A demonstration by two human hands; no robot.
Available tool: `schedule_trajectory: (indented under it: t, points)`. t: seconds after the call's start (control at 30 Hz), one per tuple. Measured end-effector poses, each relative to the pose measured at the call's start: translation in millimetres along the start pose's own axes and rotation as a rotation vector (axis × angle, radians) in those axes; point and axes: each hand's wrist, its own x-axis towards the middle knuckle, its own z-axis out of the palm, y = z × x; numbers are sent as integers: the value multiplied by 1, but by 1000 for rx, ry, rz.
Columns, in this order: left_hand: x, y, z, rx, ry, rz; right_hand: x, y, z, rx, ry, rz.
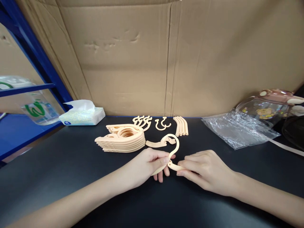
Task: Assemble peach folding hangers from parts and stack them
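A cream plastic folding hanger [176,148] is held low over the black table, its hook curving upward. My left hand [148,164] pinches the base of the hook and one arm of the hanger. In my right hand [209,169], closed fingers grip the hanger arm [174,167] on the other side, whose holed end meets the base of the hook. I cannot tell whether that joint is fastened. Just beyond my hands lies a loose hanger arm [155,144]. A stack of folded hangers [128,142] stands left of it.
Several loose hooks [143,122], more hook pieces [161,128] and several slim arms [181,126] lie at the back. A tissue pack [83,112] sits left; a clear plastic bag [237,129] and a transparent jug [266,109] are right. Cardboard [128,57] walls the back.
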Motion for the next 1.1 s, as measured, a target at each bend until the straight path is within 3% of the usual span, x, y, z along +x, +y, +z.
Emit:
schedule_trajectory:
  t: [0.43,0.53,0.67,0.77,1.1]
  points:
    - [-5,-3,2,220,37,-12,1,4,-1,9,2,-16]
    - [-8,2,4,382,53,-4,2,6,-1,25,0,-27]
    - [-10,2,13,780,160,82,2,8,1,20,4,-49]
    - [-10,-3,19,941,168,168,2,9,2,-6,83,-52]
    - [-10,-8,18,964,191,231,3,16,-10,-157,421,61]
